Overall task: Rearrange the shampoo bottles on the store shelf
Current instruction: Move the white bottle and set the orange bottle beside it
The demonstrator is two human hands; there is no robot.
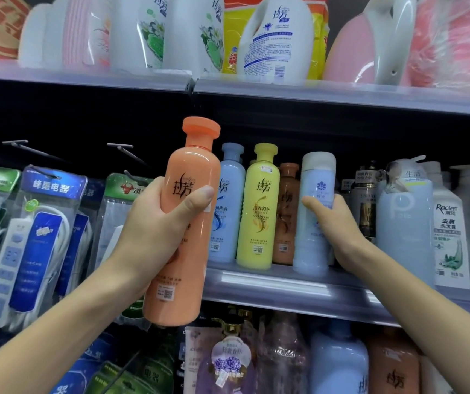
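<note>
Left hand (157, 223) is gripping the orange shampoo bottle (186, 223) around its middle, thumb across the front label, fingers wrapped behind — bottle is being held upright with a slight tilt, off the shelf, out in front of the middle shelf (285, 285) at its left end. Orange cap is sitting just below the edge of the upper shelf (341, 98).

Right hand (338, 226) is wrapping the pale blue bottle with the white cap (313, 211) from its right side, thumb lying across the front under the flower logo. That bottle is standing on the middle shelf, base at the front lip.

On the middle shelf between the two hands, left to right: a light blue bottle (228, 206) partly hidden behind the orange one, a yellow bottle (259, 209), and a brown-orange bottle (286, 214) set further back. All three are standing upright, close together.

Right of the right hand: a dark bottle with gold trim (365, 200), a large pale blue pump bottle (404, 223), then a white Raclen bottle (449, 231).

Left of the shelf, packaged power strips (37, 240) are hanging on pegs. Upper shelf is carrying large white jugs (276, 38). More bottles are sitting on the lower shelf — blurred.
</note>
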